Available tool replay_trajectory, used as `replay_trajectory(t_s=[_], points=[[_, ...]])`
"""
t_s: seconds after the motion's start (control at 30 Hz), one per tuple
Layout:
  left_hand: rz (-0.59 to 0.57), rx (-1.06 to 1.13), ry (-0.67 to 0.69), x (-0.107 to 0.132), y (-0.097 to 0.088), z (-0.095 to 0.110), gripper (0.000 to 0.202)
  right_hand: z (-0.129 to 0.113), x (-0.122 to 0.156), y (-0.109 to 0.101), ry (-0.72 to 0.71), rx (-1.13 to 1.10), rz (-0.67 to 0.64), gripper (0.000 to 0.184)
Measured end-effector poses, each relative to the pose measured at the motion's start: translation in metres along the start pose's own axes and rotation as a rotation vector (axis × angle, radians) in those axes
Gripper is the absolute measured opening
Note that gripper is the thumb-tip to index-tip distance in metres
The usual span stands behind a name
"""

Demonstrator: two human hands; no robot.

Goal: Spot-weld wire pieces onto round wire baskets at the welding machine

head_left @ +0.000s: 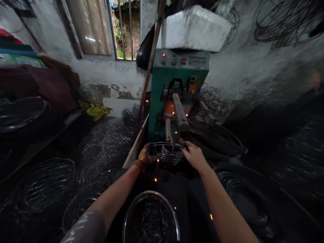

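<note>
A round wire rack [165, 156] with thin metal bars is under the jutting electrodes [181, 116] of a green spot welder [155, 101]. My left hand [146, 156], in an orange-brown glove, grips the rack's left rim. On the right side, my bare right hand [192, 153] pinches the rim close to the lower electrode; whether a small part is also between its fingers is hidden. Orange sparks fly around the electrodes and below the rack. Nearest to me, a shiny metal bowl [126, 216] holds several small metal pieces.
Heaps of wire racks [49, 184] cover the floor at left. Stacked dark rings [243, 199] lie at right. A wooden board [135, 145] stands beside the welder, and a white foam box [194, 28] sits on top of it. A yellow cloth [95, 110] lies near the wall.
</note>
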State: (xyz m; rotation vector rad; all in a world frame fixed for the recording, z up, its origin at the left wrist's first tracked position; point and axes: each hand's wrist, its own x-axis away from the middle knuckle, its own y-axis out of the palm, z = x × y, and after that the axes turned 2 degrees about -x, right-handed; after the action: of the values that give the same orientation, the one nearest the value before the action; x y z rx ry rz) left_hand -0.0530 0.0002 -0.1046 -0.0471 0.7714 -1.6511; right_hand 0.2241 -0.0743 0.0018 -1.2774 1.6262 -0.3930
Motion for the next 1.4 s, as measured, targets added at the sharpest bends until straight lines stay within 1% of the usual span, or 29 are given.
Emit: replay_trajectory(t_s=[0.03, 0.1, 0.13, 0.17, 0.2, 0.27, 0.37, 0.5, 0.7, 0.87, 0.97, 1.07, 1.2, 1.4], points=[[0.003, -0.042, 0.045, 0.002, -0.006, 0.008, 0.078, 0.011, 0.006, -0.003, 0.047, -0.032, 0.056, 0.024], [0.027, -0.153, 0.197, 0.005, -0.018, 0.028, 0.089, 0.034, 0.018, -0.005, 0.186, -0.066, 0.135, 0.027], [0.030, -0.199, 0.269, 0.004, -0.022, 0.039, 0.093, 0.045, 0.023, -0.003, 0.257, -0.077, 0.141, 0.026], [0.027, -0.239, 0.310, 0.003, -0.024, 0.051, 0.094, 0.055, 0.027, 0.000, 0.312, -0.096, 0.130, 0.024], [0.015, -0.273, 0.326, 0.000, -0.025, 0.061, 0.094, 0.064, 0.030, 0.005, 0.347, -0.125, 0.117, 0.021], [-0.024, -0.335, 0.302, -0.007, -0.022, 0.077, 0.092, 0.076, 0.034, 0.017, 0.373, -0.206, 0.115, 0.021], [-0.076, -0.409, 0.239, -0.019, -0.013, 0.087, 0.086, 0.085, 0.036, 0.030, 0.397, -0.325, 0.161, 0.029], [-0.103, -0.463, 0.233, -0.027, -0.008, 0.083, 0.076, 0.093, 0.036, 0.032, 0.407, -0.421, 0.133, 0.037], [-0.102, -0.493, 0.281, -0.029, -0.015, 0.083, 0.068, 0.091, 0.033, 0.026, 0.415, -0.372, 0.098, 0.040], [-0.126, -0.529, 0.276, -0.030, -0.012, 0.081, 0.070, 0.085, 0.034, 0.025, 0.429, -0.405, 0.105, 0.041], [-0.126, -0.506, 0.272, -0.031, -0.011, 0.077, 0.072, 0.082, 0.035, 0.019, 0.421, -0.390, 0.102, 0.039], [-0.140, -0.423, 0.228, -0.031, -0.014, 0.071, 0.067, 0.075, 0.033, 0.009, 0.386, -0.323, 0.108, 0.035], [-0.127, -0.239, 0.185, -0.022, -0.019, 0.052, 0.065, 0.056, 0.030, -0.001, 0.329, -0.263, 0.043, 0.032], [-0.078, 0.031, 0.043, -0.008, -0.016, 0.018, 0.068, 0.022, 0.015, -0.003, 0.189, -0.248, 0.004, 0.026]])
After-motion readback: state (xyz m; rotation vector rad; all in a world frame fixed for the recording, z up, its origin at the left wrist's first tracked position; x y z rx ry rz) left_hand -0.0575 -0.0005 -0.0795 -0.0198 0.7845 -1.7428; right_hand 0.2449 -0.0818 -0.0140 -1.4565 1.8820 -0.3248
